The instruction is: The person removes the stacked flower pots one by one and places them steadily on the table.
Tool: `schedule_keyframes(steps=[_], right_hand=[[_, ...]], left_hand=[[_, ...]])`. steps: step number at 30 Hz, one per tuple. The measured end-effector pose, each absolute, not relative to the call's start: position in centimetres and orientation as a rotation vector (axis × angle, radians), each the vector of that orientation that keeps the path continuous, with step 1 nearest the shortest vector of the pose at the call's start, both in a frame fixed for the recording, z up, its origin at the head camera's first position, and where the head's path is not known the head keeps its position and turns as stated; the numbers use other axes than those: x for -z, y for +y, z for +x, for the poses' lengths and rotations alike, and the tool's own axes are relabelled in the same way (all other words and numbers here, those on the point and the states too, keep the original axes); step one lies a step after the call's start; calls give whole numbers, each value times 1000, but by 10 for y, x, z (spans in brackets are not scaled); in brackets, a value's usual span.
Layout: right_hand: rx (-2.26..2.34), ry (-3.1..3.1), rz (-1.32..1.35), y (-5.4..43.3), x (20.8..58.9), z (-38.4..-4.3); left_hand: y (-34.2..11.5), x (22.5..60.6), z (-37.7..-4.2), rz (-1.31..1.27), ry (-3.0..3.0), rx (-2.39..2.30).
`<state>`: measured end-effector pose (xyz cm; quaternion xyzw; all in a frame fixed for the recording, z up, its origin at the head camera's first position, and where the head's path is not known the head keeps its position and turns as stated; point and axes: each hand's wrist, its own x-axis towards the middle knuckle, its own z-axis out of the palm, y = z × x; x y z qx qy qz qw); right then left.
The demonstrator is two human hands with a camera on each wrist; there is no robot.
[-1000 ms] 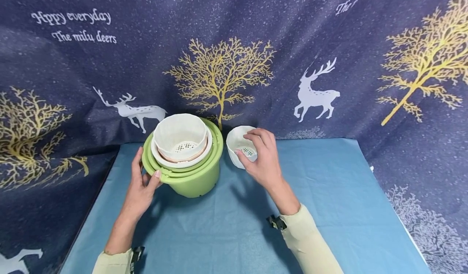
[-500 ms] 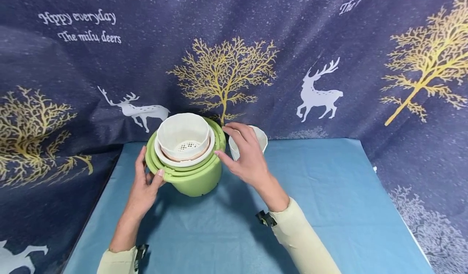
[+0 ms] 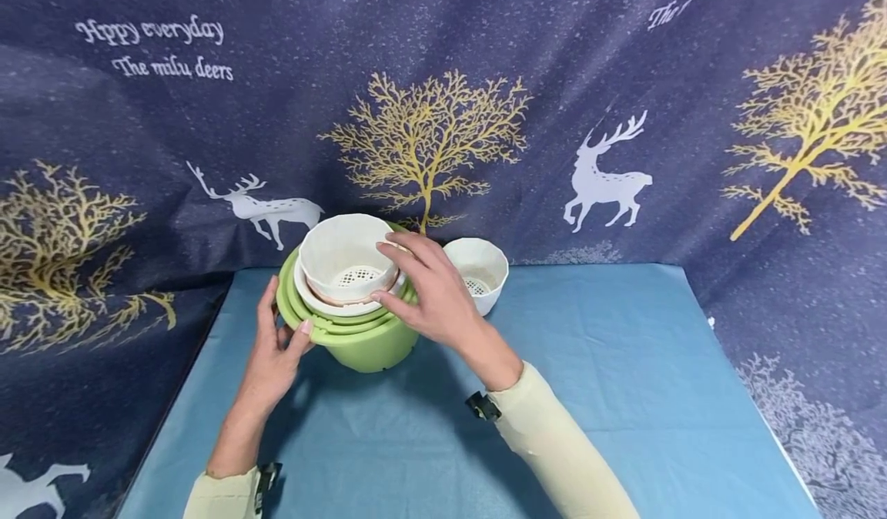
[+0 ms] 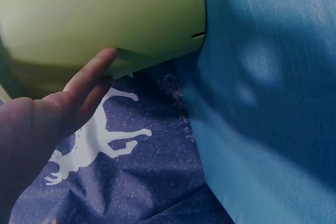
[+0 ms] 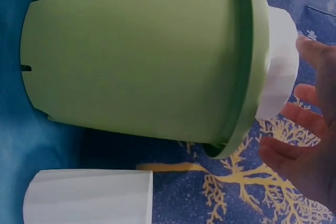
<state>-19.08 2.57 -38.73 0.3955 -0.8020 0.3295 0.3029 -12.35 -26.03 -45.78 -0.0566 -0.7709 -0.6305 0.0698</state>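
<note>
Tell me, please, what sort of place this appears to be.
Probably an indoor tabletop demonstration set-up, though the room itself is out of view: a blue cloth is spread before a navy deer-print backdrop, and nested plastic pots rest on the cloth.

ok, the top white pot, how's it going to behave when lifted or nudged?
Likely light: the top white pot looks thin-walled, and its base is perforated. Probably fairly stiff, since its rim looks evenly round. It may tilt if pushed sideways, as it stands well proud of the green pot's rim.
</note>
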Motion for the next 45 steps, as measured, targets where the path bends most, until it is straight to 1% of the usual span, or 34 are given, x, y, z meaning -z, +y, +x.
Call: schedule_keyframes(steps=[25,45], right_hand=[[-831,-2177,1051,13,400,-199],[-941,-2179,1028,12,404,-199]], left_hand=[[-259,457,-122,-169,-2326,1876],[-257,455,-122,-181,-2292,1928]])
